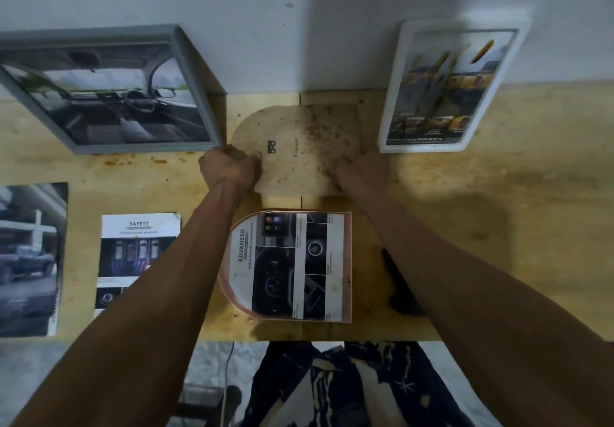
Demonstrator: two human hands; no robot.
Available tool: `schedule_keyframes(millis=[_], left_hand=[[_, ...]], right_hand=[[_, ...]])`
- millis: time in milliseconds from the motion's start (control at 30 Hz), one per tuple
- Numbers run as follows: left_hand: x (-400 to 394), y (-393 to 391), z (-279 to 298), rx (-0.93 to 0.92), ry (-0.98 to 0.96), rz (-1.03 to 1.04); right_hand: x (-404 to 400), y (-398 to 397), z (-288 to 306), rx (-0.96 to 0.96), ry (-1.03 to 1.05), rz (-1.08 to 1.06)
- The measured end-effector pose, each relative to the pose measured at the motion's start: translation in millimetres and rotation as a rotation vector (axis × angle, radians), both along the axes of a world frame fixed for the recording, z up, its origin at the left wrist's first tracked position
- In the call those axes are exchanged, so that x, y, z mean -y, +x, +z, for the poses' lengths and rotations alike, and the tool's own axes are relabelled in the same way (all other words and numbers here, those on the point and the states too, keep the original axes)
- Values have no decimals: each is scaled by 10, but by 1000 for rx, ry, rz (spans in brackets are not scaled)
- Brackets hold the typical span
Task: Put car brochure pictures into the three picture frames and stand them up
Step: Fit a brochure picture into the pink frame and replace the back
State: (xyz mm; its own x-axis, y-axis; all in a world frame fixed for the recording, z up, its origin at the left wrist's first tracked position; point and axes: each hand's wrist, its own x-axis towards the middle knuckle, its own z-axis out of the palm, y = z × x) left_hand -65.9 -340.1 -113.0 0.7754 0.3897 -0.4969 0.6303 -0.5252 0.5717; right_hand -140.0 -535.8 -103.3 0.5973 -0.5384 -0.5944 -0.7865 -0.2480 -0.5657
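Between two standing frames, left hand [229,169] and right hand [363,172] grip the backing board [299,147], third frame [285,267] loaded; next, seat board on it.

wooden table [498,194] carries two standing frames, a backing board, pink frame, loose brochure pages.

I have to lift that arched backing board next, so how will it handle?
The backing board probably stays stiff: it lies flat with clean edges, both hands gripping its sides. Thin and likely light. Its speckled, matte face suggests little slip.
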Motion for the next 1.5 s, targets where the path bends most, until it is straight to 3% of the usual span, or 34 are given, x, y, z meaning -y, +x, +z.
schedule_keyframes(millis=[367, 700, 900, 1133, 1500], left_hand=[[-624, -564, 371, 36, -126, -55], [-1053, -1434, 336, -34, -212, -135], [-1106, -1736, 238, 56, -125, -261], [-1166, -1791, 93, 5, 119, -384], [-1108, -1849, -2, -30, 90, -290]], right_hand=[[-539, -583, 464, 164, 144, -240], [-990, -1508, 429, 62, -94, -73], [-834, -1955, 288, 143, -120, -112], [-607, -2172, 189, 182, -191, -127], [-524, -2173, 57, 134, -239, -116]])
